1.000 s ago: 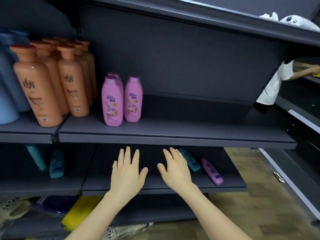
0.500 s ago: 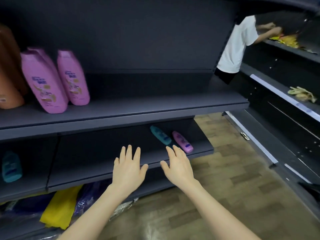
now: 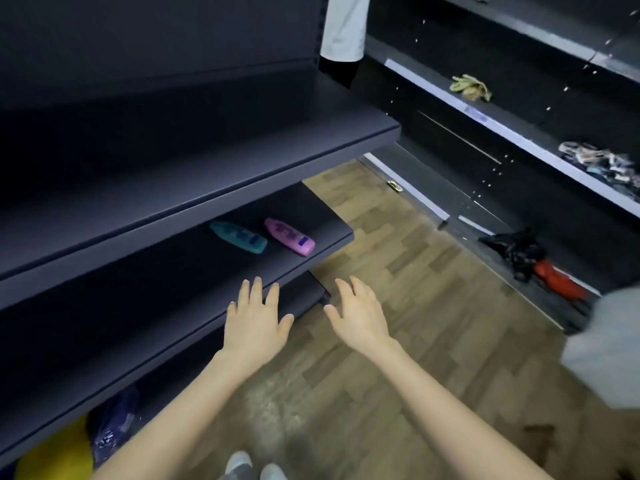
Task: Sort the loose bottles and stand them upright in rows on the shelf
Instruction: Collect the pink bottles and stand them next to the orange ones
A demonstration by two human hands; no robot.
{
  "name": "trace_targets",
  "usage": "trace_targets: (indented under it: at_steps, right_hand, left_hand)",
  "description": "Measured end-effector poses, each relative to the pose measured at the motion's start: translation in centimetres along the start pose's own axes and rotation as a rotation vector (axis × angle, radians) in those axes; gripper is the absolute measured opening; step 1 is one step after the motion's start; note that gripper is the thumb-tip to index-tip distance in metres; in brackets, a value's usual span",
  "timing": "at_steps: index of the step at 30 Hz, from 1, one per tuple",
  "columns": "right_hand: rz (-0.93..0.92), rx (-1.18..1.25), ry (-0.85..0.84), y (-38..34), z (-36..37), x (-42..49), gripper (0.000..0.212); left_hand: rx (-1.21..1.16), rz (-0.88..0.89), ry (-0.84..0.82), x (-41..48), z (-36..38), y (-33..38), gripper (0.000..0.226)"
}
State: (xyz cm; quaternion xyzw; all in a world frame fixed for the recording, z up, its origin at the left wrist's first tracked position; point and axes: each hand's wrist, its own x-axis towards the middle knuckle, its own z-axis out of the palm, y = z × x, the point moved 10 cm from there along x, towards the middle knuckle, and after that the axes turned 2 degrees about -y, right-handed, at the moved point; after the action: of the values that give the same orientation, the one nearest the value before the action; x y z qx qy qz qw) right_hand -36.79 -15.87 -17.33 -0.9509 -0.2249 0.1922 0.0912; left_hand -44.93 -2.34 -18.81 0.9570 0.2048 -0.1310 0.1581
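Dark shop shelving. Flat on lower shelf (image 3: 166,282), side by side: teal bottle (image 3: 239,237), pink bottle (image 3: 290,236). Left hand (image 3: 256,320) and right hand (image 3: 360,317) short of them, fingers spread, empty. Reaching step; next, likely gripping one.

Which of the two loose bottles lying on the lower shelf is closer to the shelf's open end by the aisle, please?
The pink bottle: it lies beside the teal bottle, on the side toward the open end of the shelf.
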Motion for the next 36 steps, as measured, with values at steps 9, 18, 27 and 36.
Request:
trace_targets:
  at_steps: [9,18,27,36]
  right_hand:
    - [0.147,0.039,0.015,1.0,0.3,0.0,0.056]
    - [0.178,0.046,0.003,1.4,0.7,0.1,0.056]
    - [0.095,0.037,-0.001,2.7,-1.2,2.5,0.057]
    - [-0.055,-0.032,-0.017,5.8,-4.9,6.3,0.056]
  left_hand:
    - [0.002,0.131,-0.079,2.1,1.2,0.8,0.064]
    - [0.007,0.173,-0.104,2.6,1.4,1.4,0.064]
    - [-0.022,0.116,-0.079,4.4,0.8,3.7,0.064]
    - [-0.081,0.028,-0.014,7.3,0.1,9.4,0.064]
